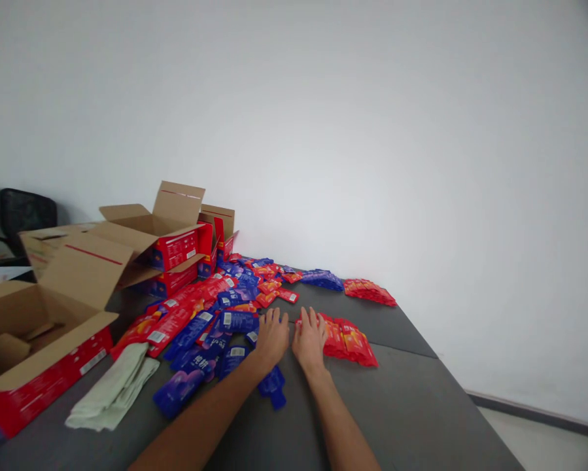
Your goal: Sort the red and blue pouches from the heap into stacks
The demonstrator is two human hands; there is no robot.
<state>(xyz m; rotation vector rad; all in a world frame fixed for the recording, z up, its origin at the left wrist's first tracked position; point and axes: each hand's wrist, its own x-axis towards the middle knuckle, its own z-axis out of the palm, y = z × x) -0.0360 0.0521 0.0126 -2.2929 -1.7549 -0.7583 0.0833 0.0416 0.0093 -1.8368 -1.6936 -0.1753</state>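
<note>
Red sachets (348,340) lie in a fanned row just right of the right hand (309,340), whose fingers (314,318) are stretched flat and loose, palm down, touching the row's left end and gripping nothing. The left hand (271,339) lies just beside it, fingers spread flat over blue sachets (235,322) at the edge of a mixed red and blue heap (215,307); another blue sachet (273,384) shows under its wrist. Farther right are one blue stack (323,280) and one red stack (369,292). Left stand several open cardboard boxes (38,327), at least four, and a folded pale green cloth (117,387). The grey table (411,405) is bare near right, up to its right edge.
</note>
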